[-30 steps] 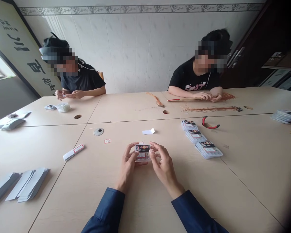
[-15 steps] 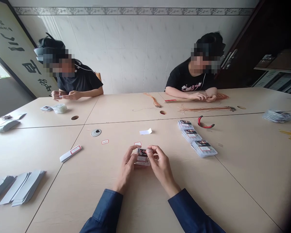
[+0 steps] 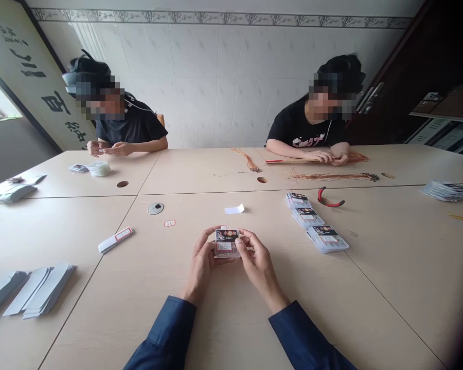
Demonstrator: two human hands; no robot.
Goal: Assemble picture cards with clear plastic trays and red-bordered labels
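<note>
Clear plastic packet (image 3: 227, 243) with a dark label is held between our two hands, over the light wooden table (image 3: 146, 318). Our left hand (image 3: 203, 259) grips its left edge with the fingers (image 3: 210, 241) close together. Our right hand (image 3: 257, 259) holds the right edge, and its fingertips (image 3: 241, 239) press on the packet. Three stacks of packets (image 3: 307, 217) lie in a row to our right, with red pliers (image 3: 327, 198) beyond them. A small white paper (image 3: 234, 209) lies ahead of our hands. Across the table, a co-worker's hands (image 3: 330, 156) are at orange cords (image 3: 332, 176).
</note>
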